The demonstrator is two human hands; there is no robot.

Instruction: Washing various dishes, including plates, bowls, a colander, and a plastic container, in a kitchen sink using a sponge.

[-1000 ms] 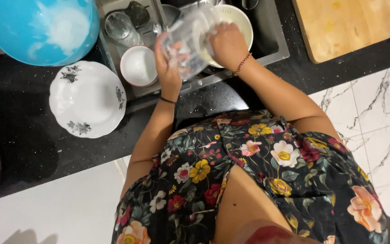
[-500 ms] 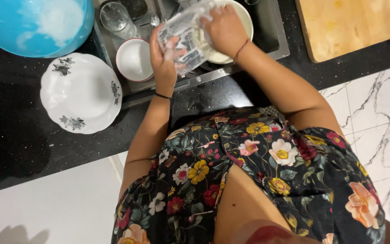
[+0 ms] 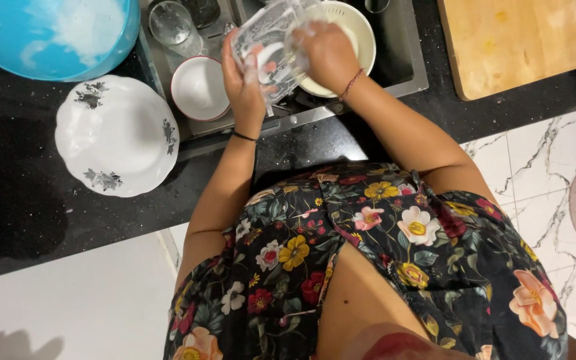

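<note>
Honestly I'd treat this clear glass dish (image 3: 271, 50) over the sink (image 3: 401, 67) as slippery, soapy and breakable, my left hand (image 3: 245, 83) curled gripping its edge, right hand (image 3: 328, 53) fingers pressed inside it.

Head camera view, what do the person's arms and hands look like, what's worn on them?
Both arms are bare, with no sleeves showing. The left hand has a thin black band around its wrist. The right hand has a thin reddish thread bracelet at its wrist. No gloves; I can't make out any rings.
</note>
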